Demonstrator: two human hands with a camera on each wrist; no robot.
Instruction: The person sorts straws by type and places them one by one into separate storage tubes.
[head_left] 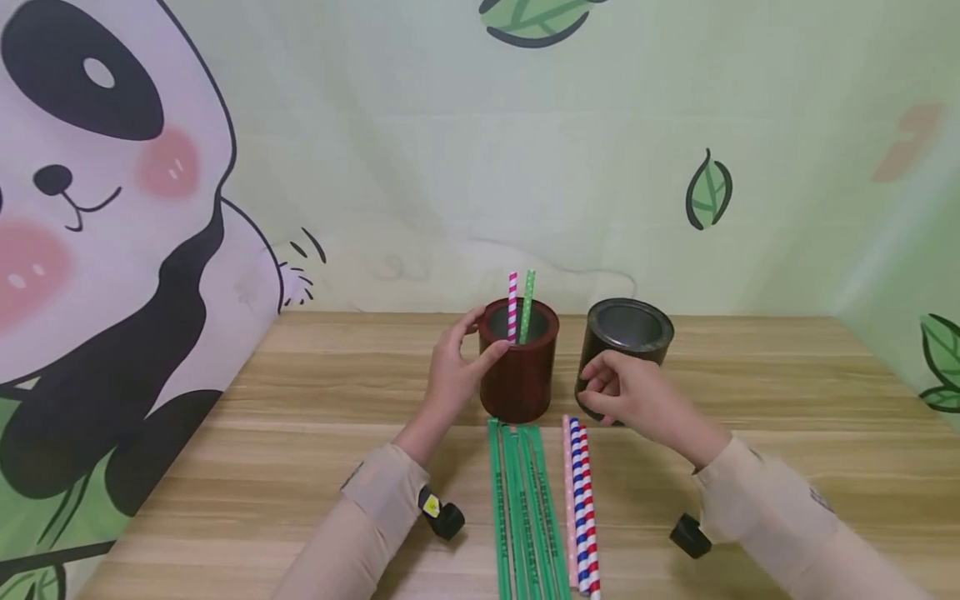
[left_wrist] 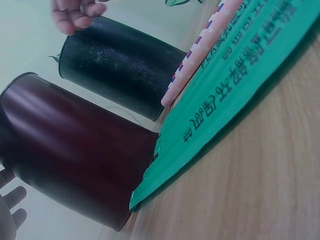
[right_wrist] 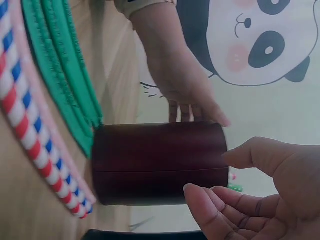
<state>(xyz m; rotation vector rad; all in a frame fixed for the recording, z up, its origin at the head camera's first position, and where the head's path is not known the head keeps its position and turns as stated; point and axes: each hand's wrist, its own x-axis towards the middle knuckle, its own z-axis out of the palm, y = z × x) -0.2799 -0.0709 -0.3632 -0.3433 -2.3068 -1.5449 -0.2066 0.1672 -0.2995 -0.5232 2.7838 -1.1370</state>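
My left hand holds the dark red cup near its rim, thumb at the front and fingers along the left side. Inside that cup stand a pink-and-white striped straw and a green dotted straw, both rising above the rim. In front of the black cup, my right hand hovers with its fingers loosely bent. Its thumb and fingers are apart in the right wrist view, nothing between them.
Several green printed sleeves lie side by side before the red cup. To their right lie a pink straw, a blue-and-white striped straw and a red-and-white striped straw. A panda-printed backdrop stands behind the wooden table.
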